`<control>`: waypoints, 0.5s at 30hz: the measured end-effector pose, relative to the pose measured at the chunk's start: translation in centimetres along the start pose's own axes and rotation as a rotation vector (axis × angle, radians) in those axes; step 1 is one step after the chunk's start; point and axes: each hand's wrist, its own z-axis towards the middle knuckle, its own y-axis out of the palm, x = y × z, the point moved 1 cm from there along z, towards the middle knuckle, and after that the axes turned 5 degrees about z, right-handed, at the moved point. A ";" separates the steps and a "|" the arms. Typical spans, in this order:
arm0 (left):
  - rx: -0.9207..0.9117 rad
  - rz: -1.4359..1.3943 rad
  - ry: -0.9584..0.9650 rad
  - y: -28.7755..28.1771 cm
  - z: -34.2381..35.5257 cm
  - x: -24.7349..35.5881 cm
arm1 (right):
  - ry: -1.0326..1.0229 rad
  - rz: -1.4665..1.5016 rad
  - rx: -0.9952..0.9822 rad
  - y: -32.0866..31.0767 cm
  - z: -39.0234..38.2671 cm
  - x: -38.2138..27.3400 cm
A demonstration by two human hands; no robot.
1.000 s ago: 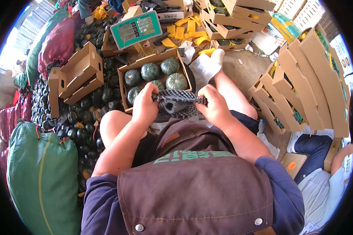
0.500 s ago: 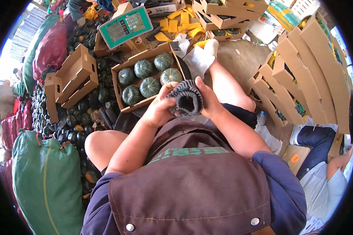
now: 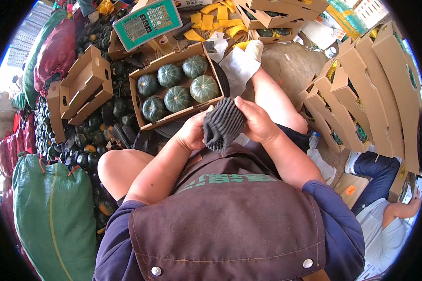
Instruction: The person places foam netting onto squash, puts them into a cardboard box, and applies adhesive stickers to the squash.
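Between both hands, above my lap, is a dark grey ribbed sleeve of soft, stretchy-looking material, its open end tilted toward the lower left. My left hand grips its left side, with the fingertips partly hidden behind it. On the other side my right hand holds the upper right edge, thumb on top. Just beyond the hands stands an open cardboard box with several round green squashes inside. A paler squash in its near right part is closest to the sleeve.
A green scale display rises behind the box. Loose squashes and empty cartons lie left, beside a full green sack. Stacked filled cartons line the right, near another person's arm. Yellow foam pieces lie ahead.
The sleeve has turned: its round opening faced me and now its ribbed side shows, the opening tipped to the lower left. My right hand has shifted slightly right. Both hands keep their hold.
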 end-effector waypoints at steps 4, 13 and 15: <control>-0.166 0.113 -0.053 -0.6 -0.7 0.2 | 0.003 0.247 0.056 -1.4 0.4 0.7; 0.033 -0.170 0.092 0.5 2.9 -0.8 | -0.046 0.132 -0.043 -1.2 1.6 -0.3; 0.031 -0.090 0.133 -0.4 4.5 -0.7 | -0.123 0.218 0.062 -2.3 3.4 -1.0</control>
